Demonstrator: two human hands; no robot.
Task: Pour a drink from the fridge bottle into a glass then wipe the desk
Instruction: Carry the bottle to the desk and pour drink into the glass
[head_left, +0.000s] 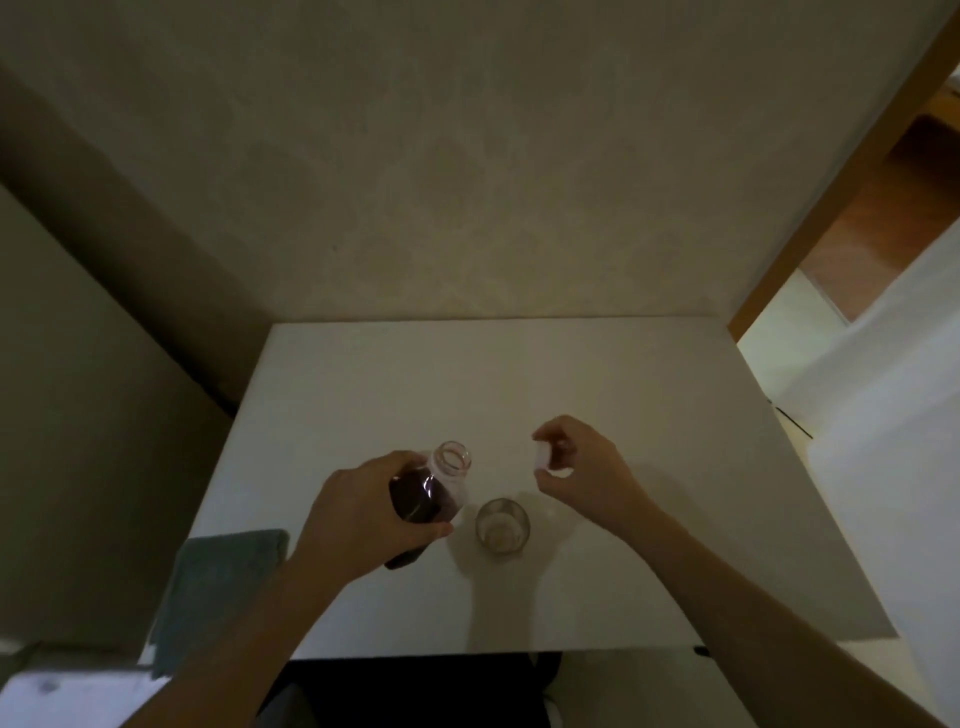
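My left hand (358, 512) grips a clear bottle (428, 493) of dark drink, uncapped, its open neck tilted toward the far right. A short empty glass (502, 526) stands upright on the white desk (519, 384), just right of the bottle. My right hand (582, 467) hovers above the desk to the right of the glass, with the small white cap (543, 457) pinched between thumb and fingers.
A folded grey-green cloth (223, 587) hangs over the desk's left front corner. The desk backs onto a beige wall. A doorway with a wooden frame (831, 208) opens at the right. Dark clothing shows below the front edge.
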